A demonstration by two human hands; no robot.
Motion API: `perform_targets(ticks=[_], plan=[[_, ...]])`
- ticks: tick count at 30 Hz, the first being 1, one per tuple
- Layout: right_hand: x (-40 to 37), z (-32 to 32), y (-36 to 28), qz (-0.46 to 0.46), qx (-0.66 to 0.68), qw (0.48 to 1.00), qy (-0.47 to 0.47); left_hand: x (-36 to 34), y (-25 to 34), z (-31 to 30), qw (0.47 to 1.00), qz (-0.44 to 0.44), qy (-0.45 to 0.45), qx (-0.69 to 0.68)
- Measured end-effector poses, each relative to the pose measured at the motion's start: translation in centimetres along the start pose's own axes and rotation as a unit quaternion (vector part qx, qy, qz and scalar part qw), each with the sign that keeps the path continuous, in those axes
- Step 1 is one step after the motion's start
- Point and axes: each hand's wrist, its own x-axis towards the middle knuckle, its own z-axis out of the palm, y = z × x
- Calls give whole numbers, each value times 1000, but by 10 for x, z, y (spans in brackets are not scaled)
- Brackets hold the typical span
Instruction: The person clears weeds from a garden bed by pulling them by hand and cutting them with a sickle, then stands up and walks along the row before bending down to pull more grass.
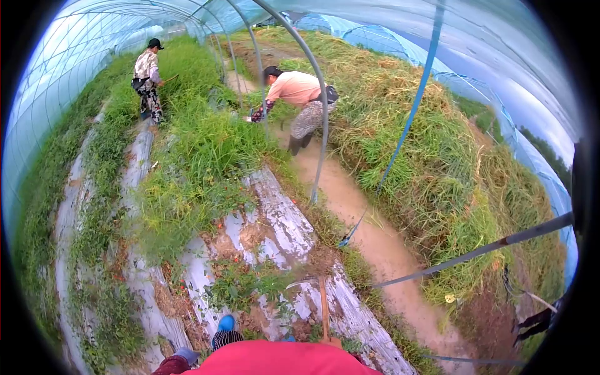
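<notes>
At the bottom edge, my right hand [333, 342] is wrapped round the wooden handle [324, 309] of a sickle. Its curved blade [301, 282] points left over soil and low plants beside torn plastic mulch [359, 319]. My left hand [187, 355], in a greyish-blue glove, is low at the left beside my striped trouser leg; its fingers are too small to make out. Nearest to it is a blue shoe [226, 323]. Low green plants with small red fruits [234, 287] grow in front of me.
A person in a pink top [294, 87] bends over weeds [219, 134] beside a muddy water channel [356, 206]. Another person [149, 78] stands at the upper left. Metal hoops [322, 94], a blue strap [409, 119] and a slanting pole [475, 253] cross the view. Cut grass [431, 169] is heaped right.
</notes>
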Motion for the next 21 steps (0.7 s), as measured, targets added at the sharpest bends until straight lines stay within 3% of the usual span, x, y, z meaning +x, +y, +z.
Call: perform_targets(ticks=[3,4,6,7,8,9,11,12,17,21], plan=[[-7,-38,-9,-29,-20,999,-40,-20,34,52,995,-56,-73,-30],[22,-33,20,-47,-97,994,-19,-54,58,25,995,-71,-29,-56],[54,-25,70,-61,-194,979,-13,-29,40,47,987,-78,-33,-136],[45,-28,62,-33,-184,982,-29,-82,70,-25,968,-147,-43,-200],[42,-29,56,-11,-175,984,-42,-24,35,36,993,-60,2,-98],[37,-29,49,6,-169,984,-55,-14,23,47,980,-83,49,-172],[33,-23,27,28,-163,984,-63,-63,45,-24,942,-179,69,-277],[34,-18,17,35,-161,984,-64,-58,42,-23,935,-189,72,-290],[38,6,-31,47,-171,982,-72,-31,29,4,909,-131,88,-386],[39,22,-71,43,-181,979,-81,-44,14,4,913,-129,51,-383]])
